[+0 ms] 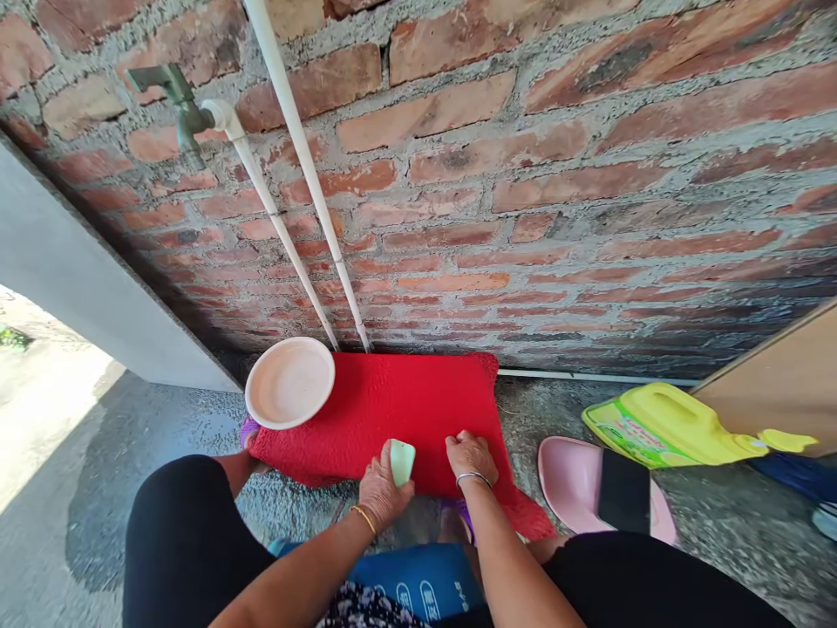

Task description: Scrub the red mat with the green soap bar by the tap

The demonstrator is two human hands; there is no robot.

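Note:
A wet-looking red cloth [398, 392] is spread over a low surface against the wall, its right corner hanging toward the floor. My left hand [381, 488], wearing a gold bracelet, grips a pale green rounded block [402, 462] at the cloth's near edge. The block has a small hole near one end; its underside is hidden, so I cannot tell whether it is soap or a brush. On the cloth's right part, my right hand [472, 458], with a silver bangle, has its fingers closed on the fabric. A pale pink basin [291, 384] stands at the cloth's left end.
A tap [180, 109] and white pipes [307, 166] run along the brick wall [523, 174]. At right lie a yellow detergent jug [680, 423] and a pink plastic seat-like item [566, 480] with a dark panel. Something blue [418, 580] is between my knees.

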